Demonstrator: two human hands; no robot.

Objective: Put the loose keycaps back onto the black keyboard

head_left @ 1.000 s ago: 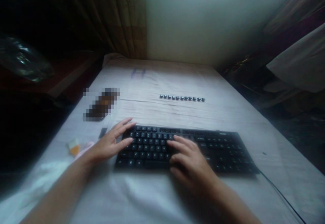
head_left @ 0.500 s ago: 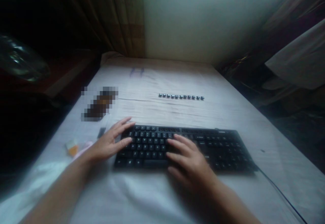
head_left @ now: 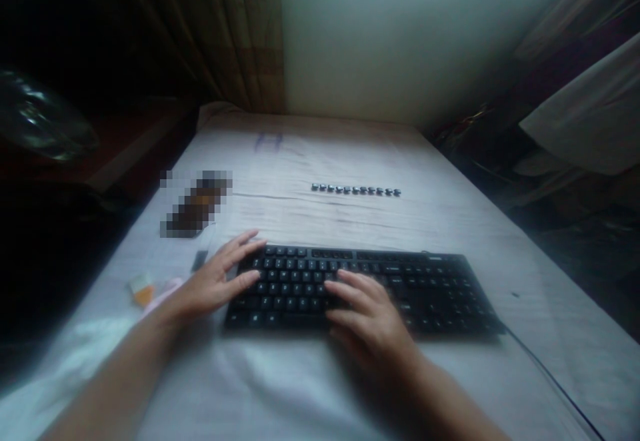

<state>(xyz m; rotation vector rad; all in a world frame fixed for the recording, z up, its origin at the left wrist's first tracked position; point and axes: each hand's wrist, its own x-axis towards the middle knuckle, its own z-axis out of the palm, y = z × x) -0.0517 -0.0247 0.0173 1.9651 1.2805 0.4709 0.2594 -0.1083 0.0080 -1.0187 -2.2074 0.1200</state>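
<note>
A black computer keyboard [head_left: 285, 289] lies flat before me, some keys missing from its upper rows and right part. My left hand [head_left: 220, 278] rests at its left end, fingers stretched out along the edge and thumb over the leftmost keys. Over the middle of the keyboard is my right hand [head_left: 367, 308], fingers spread and slightly bent, holding nothing; its lower fingers are blurred. Farther back on the cloth stands a straight row of several small dark keycaps [head_left: 356, 190].
A white sheet [head_left: 280, 174] covers the table. On the left lie a pixelated item [head_left: 197, 208], a small orange-and-white object [head_left: 143, 290] and pink cloth [head_left: 167, 291]. A cable [head_left: 550, 378] runs from the keyboard's right end towards the front. Behind hangs a curtain [head_left: 240, 41].
My right hand has shifted slightly down and towards me over the keys. My left hand, the keyboard and the row of keycaps stay where they were.
</note>
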